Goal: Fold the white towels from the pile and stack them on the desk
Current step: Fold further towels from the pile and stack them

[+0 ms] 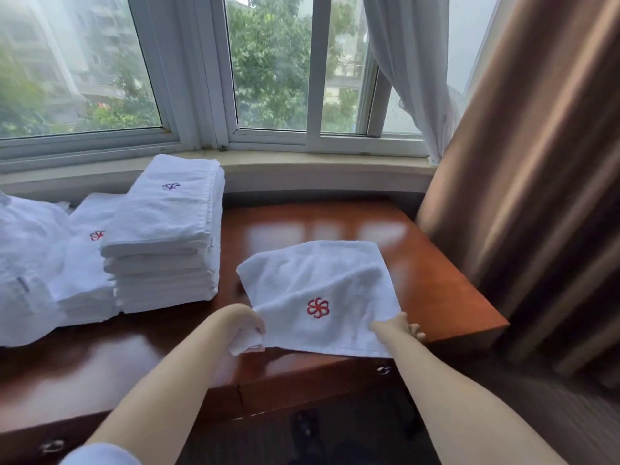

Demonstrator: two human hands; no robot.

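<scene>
Item: white towel (315,290), soft, limp, light by my judgement; my left hand (250,325) and right hand (407,327) pinched its near corners, best hold.

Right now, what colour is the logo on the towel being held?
Red, a pinwheel-like emblem on the white towel; head view.

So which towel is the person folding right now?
Find the brown desk under the window. The towel being folded lies alone near its right end, both hands gripping its near edge. Unlike the stacked towels, it is spread out, red logo up.
</scene>
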